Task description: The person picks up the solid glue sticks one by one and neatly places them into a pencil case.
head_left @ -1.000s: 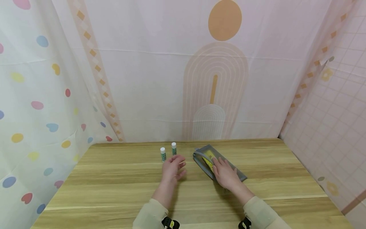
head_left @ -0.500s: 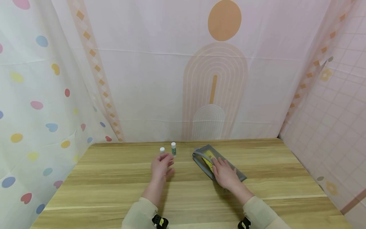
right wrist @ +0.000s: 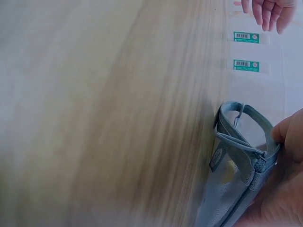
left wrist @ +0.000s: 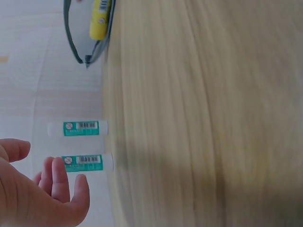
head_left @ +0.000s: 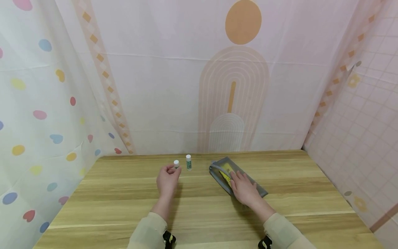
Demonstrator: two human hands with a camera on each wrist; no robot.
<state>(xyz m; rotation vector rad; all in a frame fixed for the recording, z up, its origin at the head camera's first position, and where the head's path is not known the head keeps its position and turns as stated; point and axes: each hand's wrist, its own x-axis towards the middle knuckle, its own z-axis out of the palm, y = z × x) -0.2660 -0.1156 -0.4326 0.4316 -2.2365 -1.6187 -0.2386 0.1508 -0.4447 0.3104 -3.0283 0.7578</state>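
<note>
Two glue sticks with white caps and green labels stand upright near the table's back edge. My left hand (head_left: 168,178) is at the left glue stick (left wrist: 84,163), its thumb and fingers spread around the cap end and partly hiding it; I see no firm grip. The right glue stick (head_left: 189,163) stands just beside it. A grey mesh pencil case (head_left: 224,162) lies slantwise on the right, its zipped mouth gaping toward the sticks. My right hand (head_left: 245,189) holds it from above, a fingertip on the rim in the right wrist view. A yellow tube (left wrist: 100,21) shows inside.
The wooden table (head_left: 199,214) ends at the back against a printed curtain (head_left: 161,103). Patterned curtains also hang along the left and right sides. Both sleeves have black wrist cameras, such as the left wrist camera (head_left: 169,239).
My left hand has moved left, from in front of the right glue stick to the left one, with its fingers now around the cap. My right hand and the pencil case stay put.
</note>
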